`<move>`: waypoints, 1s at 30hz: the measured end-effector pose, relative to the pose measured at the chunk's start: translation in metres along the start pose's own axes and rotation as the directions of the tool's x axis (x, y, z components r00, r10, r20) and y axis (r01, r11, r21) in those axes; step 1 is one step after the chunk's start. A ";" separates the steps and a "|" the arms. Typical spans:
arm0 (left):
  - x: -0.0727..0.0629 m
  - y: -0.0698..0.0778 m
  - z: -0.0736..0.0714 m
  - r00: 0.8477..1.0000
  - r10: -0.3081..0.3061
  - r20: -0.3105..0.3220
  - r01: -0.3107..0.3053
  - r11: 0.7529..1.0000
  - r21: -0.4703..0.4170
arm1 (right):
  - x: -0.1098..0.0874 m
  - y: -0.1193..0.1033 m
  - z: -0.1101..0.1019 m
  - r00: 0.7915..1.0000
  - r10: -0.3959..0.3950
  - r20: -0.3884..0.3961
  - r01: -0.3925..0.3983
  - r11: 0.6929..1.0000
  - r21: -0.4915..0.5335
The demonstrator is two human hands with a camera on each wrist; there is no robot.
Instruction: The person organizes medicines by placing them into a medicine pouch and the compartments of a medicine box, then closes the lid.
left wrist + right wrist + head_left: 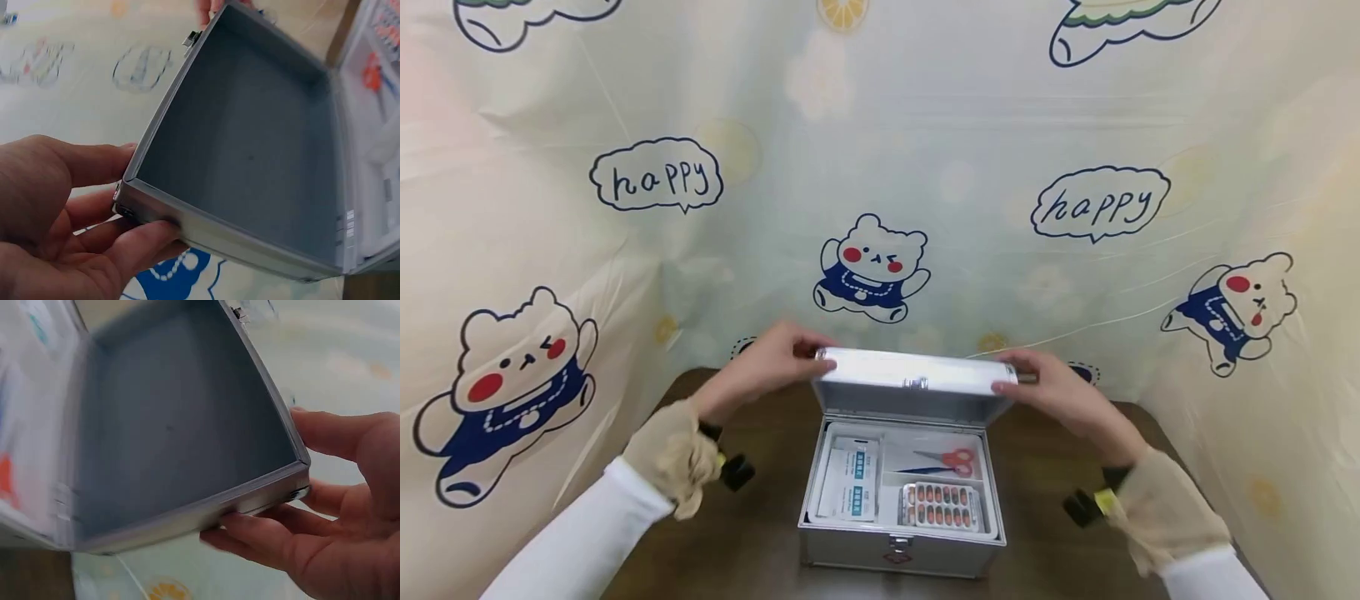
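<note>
A silver first-aid case (pixel 842 542) stands on the table with its hinged lid (pixel 880 367) raised and tilted over the back. My left hand (pixel 782 358) grips the lid's left front corner, thumb and fingers around its edge. At the opposite corner, my right hand (pixel 1052 387) holds the lid the same way. Both wrist views show the lid's bare grey lining (pixel 250 137). A white tray inside carries white packets with blue labels (pixel 853 483), red-handled scissors (pixel 957 461) and blister packs of capsules (pixel 940 506). A slim dark blue item (pixel 917 470) lies by the scissors.
The dark brown wooden table (pixel 737 533) extends to both sides of the case. Behind and beside it hangs a pale curtain (pixel 970 275) printed with cartoon bears. A latch (pixel 898 543) sits on the case front, and a catch (pixel 915 383) on the lid's front edge.
</note>
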State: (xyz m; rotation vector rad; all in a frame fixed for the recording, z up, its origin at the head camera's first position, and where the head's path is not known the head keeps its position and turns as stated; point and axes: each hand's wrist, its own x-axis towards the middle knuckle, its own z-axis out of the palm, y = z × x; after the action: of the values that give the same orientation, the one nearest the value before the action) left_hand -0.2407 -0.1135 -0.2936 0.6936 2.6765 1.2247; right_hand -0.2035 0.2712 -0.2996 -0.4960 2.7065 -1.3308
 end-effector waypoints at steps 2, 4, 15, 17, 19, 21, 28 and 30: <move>-0.026 0.002 0.015 0.999 0.034 -0.036 -0.033 0.999 0.038 | -0.027 0.002 0.017 0.997 -0.047 -0.061 0.044 0.998 -0.047; -0.052 0.000 0.034 0.994 0.070 -0.089 -0.063 0.995 0.078 | -0.051 0.007 0.038 0.984 -0.096 -0.149 0.081 0.991 -0.106; -0.106 -0.056 0.130 0.856 0.319 -0.408 -0.252 0.945 0.208 | -0.095 0.065 0.124 0.850 -0.313 -0.423 0.220 0.942 -0.255; -0.108 -0.065 0.138 0.820 0.385 -0.424 -0.302 0.919 0.252 | -0.095 0.073 0.131 0.818 -0.393 -0.421 0.282 0.911 -0.303; -0.110 -0.074 0.145 0.788 0.439 -0.432 -0.345 0.895 0.282 | -0.096 0.078 0.138 0.778 -0.480 -0.405 0.322 0.858 -0.399; -0.110 -0.078 0.148 0.762 0.488 -0.427 -0.381 0.870 0.314 | -0.097 0.079 0.145 0.751 -0.541 -0.379 0.301 0.791 -0.532; -0.106 -0.078 0.147 0.749 0.522 -0.408 -0.402 0.848 0.347 | -0.089 0.060 0.183 0.691 -0.670 -0.271 0.203 0.539 -0.817; -0.104 -0.077 0.147 0.733 0.536 -0.418 -0.412 0.840 0.353 | -0.083 0.057 0.200 0.704 -0.674 -0.224 0.195 0.486 -0.852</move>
State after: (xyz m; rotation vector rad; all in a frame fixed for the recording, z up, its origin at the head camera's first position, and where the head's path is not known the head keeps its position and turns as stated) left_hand -0.1332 -0.1037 -0.4574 1.3455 3.2435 1.3545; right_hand -0.0965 0.1794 -0.4731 -1.1435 3.7871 -0.1291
